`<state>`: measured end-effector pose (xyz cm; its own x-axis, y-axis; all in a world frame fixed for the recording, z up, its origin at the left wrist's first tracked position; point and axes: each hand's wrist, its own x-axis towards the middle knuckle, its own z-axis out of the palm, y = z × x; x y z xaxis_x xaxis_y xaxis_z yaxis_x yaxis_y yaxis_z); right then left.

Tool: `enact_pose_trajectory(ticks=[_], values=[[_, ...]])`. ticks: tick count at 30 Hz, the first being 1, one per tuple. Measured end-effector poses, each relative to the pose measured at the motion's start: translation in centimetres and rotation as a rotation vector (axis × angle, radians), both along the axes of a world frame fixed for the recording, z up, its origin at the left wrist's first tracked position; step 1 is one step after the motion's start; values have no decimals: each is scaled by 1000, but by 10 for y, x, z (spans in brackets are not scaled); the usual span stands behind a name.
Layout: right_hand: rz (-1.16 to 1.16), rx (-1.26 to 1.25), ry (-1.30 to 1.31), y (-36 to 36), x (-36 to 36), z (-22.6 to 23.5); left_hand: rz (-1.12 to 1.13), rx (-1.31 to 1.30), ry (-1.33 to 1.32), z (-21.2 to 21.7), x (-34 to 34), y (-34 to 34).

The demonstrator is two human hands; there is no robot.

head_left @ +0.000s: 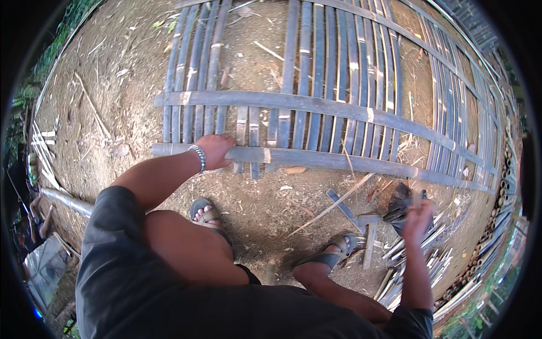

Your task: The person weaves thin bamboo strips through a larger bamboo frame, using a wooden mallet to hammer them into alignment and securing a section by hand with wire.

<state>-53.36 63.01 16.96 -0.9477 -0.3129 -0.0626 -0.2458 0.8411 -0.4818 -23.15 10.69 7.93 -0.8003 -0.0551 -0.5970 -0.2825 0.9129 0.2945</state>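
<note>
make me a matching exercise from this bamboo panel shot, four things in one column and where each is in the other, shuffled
Things:
1. left hand
2. right hand
3. bamboo panel
4. loose bamboo strips

Places:
A. heaped on the dirt by the right foot
B. gripping the panel's near crossbar
C. lying flat on the dirt ahead of the person
D. raised over the strip heap, beside a dark object

Pairs: 1-B, 2-D, 3-C, 4-A

Grey bamboo slat panel point(316, 107) flat on dirt; dark tool point(400, 204) raised, lower right.
</note>
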Motion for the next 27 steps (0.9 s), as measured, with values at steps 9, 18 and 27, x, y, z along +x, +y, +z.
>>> enact_pose_trajectory(ticks=[9,18,27], values=[[421,102,-855,-177,250,-56,-24,103,193,7,12,-13],[194,10,-900,-237,314,-103,-38,138,217,9,14,-17],[195,-26,-713,-293,300,-115,-44,144,235,11,16,-21]])
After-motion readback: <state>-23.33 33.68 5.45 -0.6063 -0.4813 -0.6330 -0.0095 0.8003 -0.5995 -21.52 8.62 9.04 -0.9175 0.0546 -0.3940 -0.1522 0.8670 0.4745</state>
